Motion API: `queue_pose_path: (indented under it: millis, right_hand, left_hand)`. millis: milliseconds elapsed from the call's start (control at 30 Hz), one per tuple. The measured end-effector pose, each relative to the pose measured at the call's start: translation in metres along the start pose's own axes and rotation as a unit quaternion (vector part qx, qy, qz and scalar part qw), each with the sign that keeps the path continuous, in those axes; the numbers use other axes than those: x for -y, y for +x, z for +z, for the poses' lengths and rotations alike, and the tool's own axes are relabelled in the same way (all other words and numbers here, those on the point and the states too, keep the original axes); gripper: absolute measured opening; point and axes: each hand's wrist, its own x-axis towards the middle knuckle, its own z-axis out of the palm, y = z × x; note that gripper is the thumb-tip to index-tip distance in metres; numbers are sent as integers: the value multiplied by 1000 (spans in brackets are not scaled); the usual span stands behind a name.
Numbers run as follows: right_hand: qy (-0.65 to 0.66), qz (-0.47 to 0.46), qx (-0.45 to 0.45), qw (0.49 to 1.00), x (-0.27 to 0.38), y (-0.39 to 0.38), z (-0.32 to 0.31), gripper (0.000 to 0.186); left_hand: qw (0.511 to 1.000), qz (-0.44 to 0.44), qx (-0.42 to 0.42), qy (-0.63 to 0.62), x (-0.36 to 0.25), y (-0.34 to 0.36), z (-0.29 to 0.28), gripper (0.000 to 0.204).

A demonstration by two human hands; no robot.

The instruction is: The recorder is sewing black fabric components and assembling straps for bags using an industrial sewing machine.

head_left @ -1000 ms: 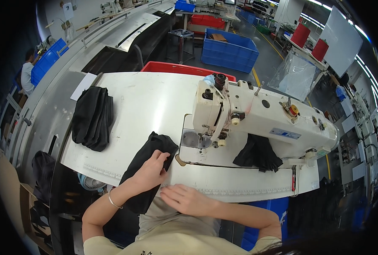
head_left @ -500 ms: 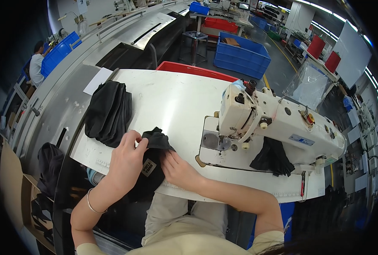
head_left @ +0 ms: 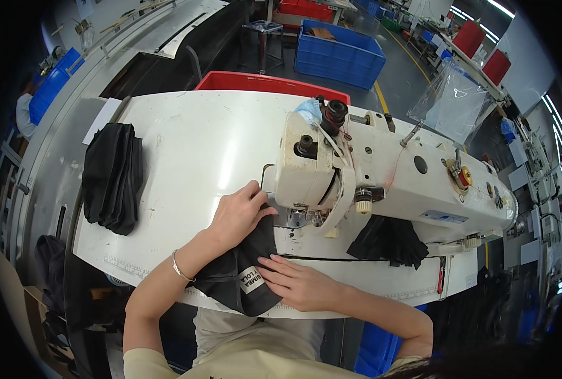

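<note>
My left hand (head_left: 240, 211) pinches the upper end of a black fabric piece (head_left: 227, 284) at the left of the needle area of a white sewing machine (head_left: 394, 177). My right hand (head_left: 297, 284) lies with fingers stretched on the lower part of that piece, beside a pale printed label (head_left: 252, 279) on it. A pile of black fabric pieces (head_left: 110, 177) lies on the left of the white table (head_left: 186, 145). More black fabric (head_left: 385, 243) lies under the machine's arm at the right.
Beyond the table are a red bin (head_left: 243, 82), a blue bin (head_left: 338, 57) and a metal stool (head_left: 262, 31). Red thread cones (head_left: 467, 38) stand at back right. A person in white (head_left: 25, 117) is at the far left. A metal rail runs along the left.
My left hand has moved right and up to the needle area with the fabric, which now lies angled toward the needle. My right hand has moved lower on it, beside the label.
</note>
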Motion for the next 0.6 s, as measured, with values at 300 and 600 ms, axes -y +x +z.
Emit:
queue_pose_path:
  millis: [300,600]
  right_hand:
    - [18,41,-39,998,-27,1,3,40]
    - [-801,-123,111,576,-43,-17,23,30]
  left_hand:
    - [977,31,22,-211,33,45,36,18]
    - [856,-105,86,-499,44,59,51,32]
